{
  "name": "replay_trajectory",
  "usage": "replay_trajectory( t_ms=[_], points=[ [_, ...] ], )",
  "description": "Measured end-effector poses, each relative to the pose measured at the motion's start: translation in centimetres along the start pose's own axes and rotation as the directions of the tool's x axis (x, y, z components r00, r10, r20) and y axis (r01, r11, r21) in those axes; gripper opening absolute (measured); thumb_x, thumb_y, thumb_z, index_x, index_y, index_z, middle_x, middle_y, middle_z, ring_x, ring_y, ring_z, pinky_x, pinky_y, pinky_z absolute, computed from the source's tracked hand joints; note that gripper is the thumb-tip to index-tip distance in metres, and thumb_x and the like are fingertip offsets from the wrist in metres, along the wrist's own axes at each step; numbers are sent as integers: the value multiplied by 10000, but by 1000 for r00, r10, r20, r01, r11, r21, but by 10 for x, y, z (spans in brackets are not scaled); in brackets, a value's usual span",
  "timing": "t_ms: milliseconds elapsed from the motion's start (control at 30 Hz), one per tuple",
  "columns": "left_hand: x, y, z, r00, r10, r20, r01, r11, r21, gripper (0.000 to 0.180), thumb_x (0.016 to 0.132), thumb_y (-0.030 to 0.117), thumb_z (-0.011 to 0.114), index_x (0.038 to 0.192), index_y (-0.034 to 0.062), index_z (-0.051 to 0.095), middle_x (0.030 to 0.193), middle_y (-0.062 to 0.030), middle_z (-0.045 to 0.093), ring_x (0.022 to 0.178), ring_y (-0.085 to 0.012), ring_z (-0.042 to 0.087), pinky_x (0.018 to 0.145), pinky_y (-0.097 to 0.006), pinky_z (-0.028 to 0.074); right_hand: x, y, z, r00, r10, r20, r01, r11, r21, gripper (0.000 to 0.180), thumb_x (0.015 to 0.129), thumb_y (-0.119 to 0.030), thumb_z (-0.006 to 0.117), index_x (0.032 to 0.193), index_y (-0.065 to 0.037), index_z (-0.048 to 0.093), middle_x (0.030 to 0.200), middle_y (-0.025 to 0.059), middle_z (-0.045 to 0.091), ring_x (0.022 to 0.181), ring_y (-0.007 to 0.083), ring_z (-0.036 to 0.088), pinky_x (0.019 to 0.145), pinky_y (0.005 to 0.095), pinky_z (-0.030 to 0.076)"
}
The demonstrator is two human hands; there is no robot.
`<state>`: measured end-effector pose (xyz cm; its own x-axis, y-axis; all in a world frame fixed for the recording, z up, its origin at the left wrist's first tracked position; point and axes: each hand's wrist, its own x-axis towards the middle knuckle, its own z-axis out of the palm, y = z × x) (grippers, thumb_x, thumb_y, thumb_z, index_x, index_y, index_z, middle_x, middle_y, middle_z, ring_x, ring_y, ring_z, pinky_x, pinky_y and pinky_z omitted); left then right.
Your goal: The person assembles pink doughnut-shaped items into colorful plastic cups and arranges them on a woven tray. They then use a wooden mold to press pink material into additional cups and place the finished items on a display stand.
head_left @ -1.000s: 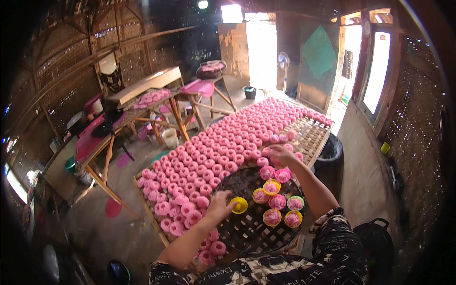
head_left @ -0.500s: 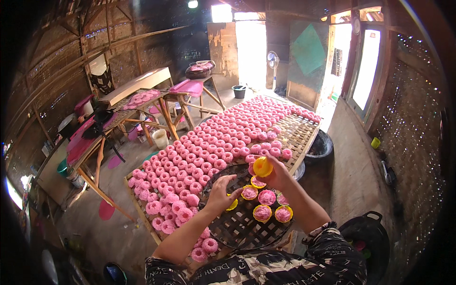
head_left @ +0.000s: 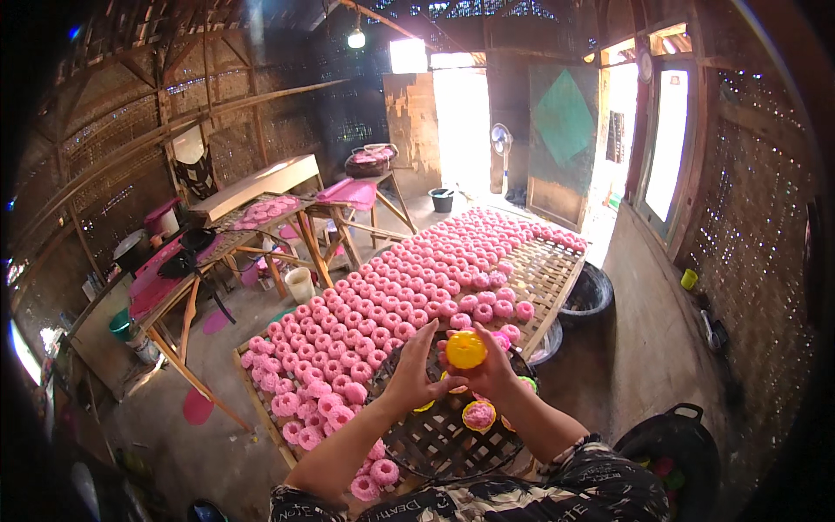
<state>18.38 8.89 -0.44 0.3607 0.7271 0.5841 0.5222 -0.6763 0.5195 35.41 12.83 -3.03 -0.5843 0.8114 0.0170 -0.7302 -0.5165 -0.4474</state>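
Between the two hands, above the dark woven tray, a yellow cup is now held up, its smooth rounded side turned to the view. It is gripped by the right hand, whose fingers are curled around its side. The left hand has been brought right up beside it, thumb and fingers spread apart around open space; whether the cup is touched by them cannot be told. Half a second ago the cup was held farther from the left hand, so both hands are now gathered at one piece of work.

Below, a filled cup with a yellow rim is seen on the tray, pink strands heaped inside. More cups are mostly covered by the hands: only a sliver of yellow is left showing under the left one, and a bit of green rim past the right. What lies inside the held cup is hidden.

Farther out, the bamboo tabletop is largely covered by rows of pink rings, blurred into one mass at the far end. Coloured shapes can be glimpsed in the black tub at lower right, too dim to be made out. Beyond, the doorway is washed out by glare.
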Motion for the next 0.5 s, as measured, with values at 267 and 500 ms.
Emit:
replay_trajectory(
  t_ms=[267, 500],
  points=[
    [1, -20, 10, 957, -52, 286, 82, 992, -96, 994, 680, 469, 723, 1406, 65, 177, 1276, -216, 426, 1182, -326, 432, 998, -381, 335, 14, 14, -24, 925, 275, -263, -340, 908, -243, 530, 843, -501, 533, 1174, -89, 484, 1062, 109, 589, 947, 269, 606, 775, 377, 517],
    [-11, -63, 16, 944, -326, -47, 320, 942, -98, 748, 664, 483, 745, 1194, 47, 450, 1041, -134, 562, 963, -242, 560, 839, -341, 453, 49, -60, -81, 905, 291, 309, -357, 915, 185, 604, 884, -485, 466, 1080, 87, 470, 875, 178, 576, 672, 234, 556, 585, 302, 507]
  ],
)
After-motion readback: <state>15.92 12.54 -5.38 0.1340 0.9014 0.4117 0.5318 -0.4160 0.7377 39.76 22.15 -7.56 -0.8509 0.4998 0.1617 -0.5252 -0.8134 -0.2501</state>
